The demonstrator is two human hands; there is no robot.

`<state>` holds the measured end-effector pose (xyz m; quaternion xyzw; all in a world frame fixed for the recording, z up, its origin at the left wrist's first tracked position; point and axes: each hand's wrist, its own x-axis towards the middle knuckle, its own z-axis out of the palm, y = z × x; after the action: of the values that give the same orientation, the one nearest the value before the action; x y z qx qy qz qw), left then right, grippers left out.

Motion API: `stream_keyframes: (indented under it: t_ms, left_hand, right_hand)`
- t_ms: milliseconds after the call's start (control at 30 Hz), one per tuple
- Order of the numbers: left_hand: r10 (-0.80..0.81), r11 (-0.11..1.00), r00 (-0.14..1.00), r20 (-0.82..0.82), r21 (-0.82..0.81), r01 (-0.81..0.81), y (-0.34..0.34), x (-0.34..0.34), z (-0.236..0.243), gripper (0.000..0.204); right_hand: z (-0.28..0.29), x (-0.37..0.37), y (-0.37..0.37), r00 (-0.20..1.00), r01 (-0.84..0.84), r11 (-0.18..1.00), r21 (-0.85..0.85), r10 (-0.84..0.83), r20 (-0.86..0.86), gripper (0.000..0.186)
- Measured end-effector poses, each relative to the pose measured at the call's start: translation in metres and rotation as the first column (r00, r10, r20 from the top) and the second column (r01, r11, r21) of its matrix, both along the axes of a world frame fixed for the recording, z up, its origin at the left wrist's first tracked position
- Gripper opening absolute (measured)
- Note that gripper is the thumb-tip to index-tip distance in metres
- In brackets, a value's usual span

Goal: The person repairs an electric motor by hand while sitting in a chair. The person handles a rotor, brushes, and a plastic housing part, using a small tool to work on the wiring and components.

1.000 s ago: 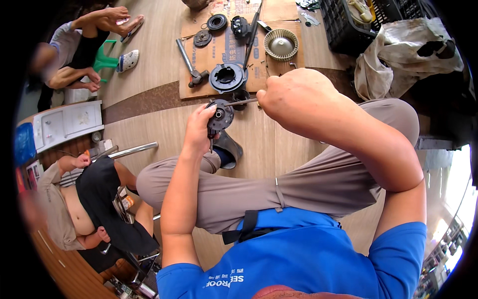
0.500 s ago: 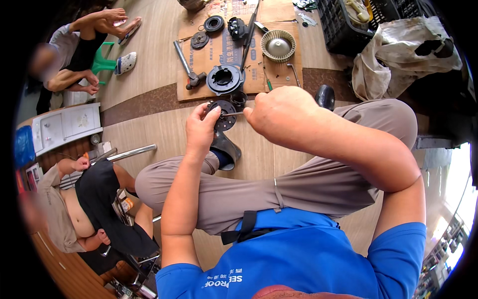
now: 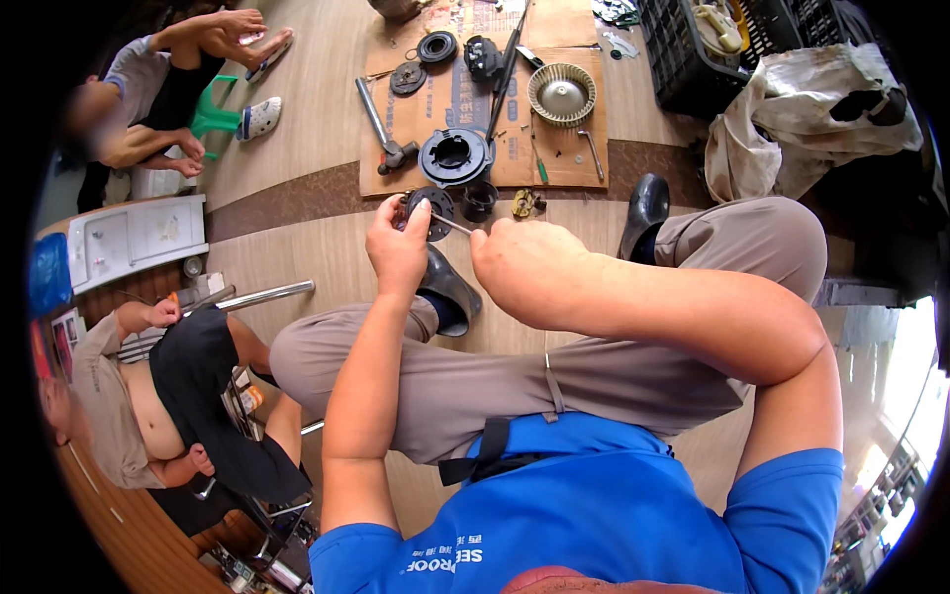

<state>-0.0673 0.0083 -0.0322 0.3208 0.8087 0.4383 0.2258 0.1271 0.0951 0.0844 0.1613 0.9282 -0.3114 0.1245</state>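
Black plastic crate (image 3: 693,59), head view, beyond the right end of the cardboard sheet (image 3: 465,99): holds pale objects too small to identify. Crumpled cream cloth (image 3: 802,109) lies just right of the crate.

Cardboard sheet, flat on the wooden floor, serves as landmark. On it: hammer (image 3: 381,129) at the left edge, handle running away from the person; large black round housing (image 3: 455,156) near the front edge; metal fan wheel (image 3: 561,92) toward the right; two dark discs (image 3: 424,61) at the far left; long dark bar (image 3: 503,74) lying front to back.

Small black disc part (image 3: 427,210), just in front of the cardboard's near edge, held above the floor. Its flat face is turned toward the camera; how its axis runs cannot be told exactly.

Left hand (image 3: 398,247): forearm rises from the lower edge, fingers curled closed around the left rim of the disc part.

Right hand (image 3: 529,272): fist closed, back of the hand up, gripping a thin metal rod (image 3: 450,224). The rod's long axis runs right to left, slightly upward, its tip meeting the disc part.

Black shoe (image 3: 450,289) sits below the left hand, nearer than the cardboard.
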Motion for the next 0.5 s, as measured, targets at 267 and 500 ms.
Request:
stream_keyframes:
  t_ms: [267, 500]
  left_hand:
    - [-0.053, 0.956, 0.938, 0.342, 0.288, -0.05, -0.002, -0.003, 0.005, 0.03]
    - [-0.07, 0.926, 0.964, 0.258, 0.375, -0.033, 0.0, 0.003, 0.012, 0.029]
  right_hand:
    - [-0.001, 0.001, -0.001, 0.958, 0.239, 0.875, -0.421, -0.282, -0.044, 0.027]
    - [0.005, -0.005, -0.008, 0.897, 0.358, 0.603, -0.713, -0.434, 0.082, 0.021]
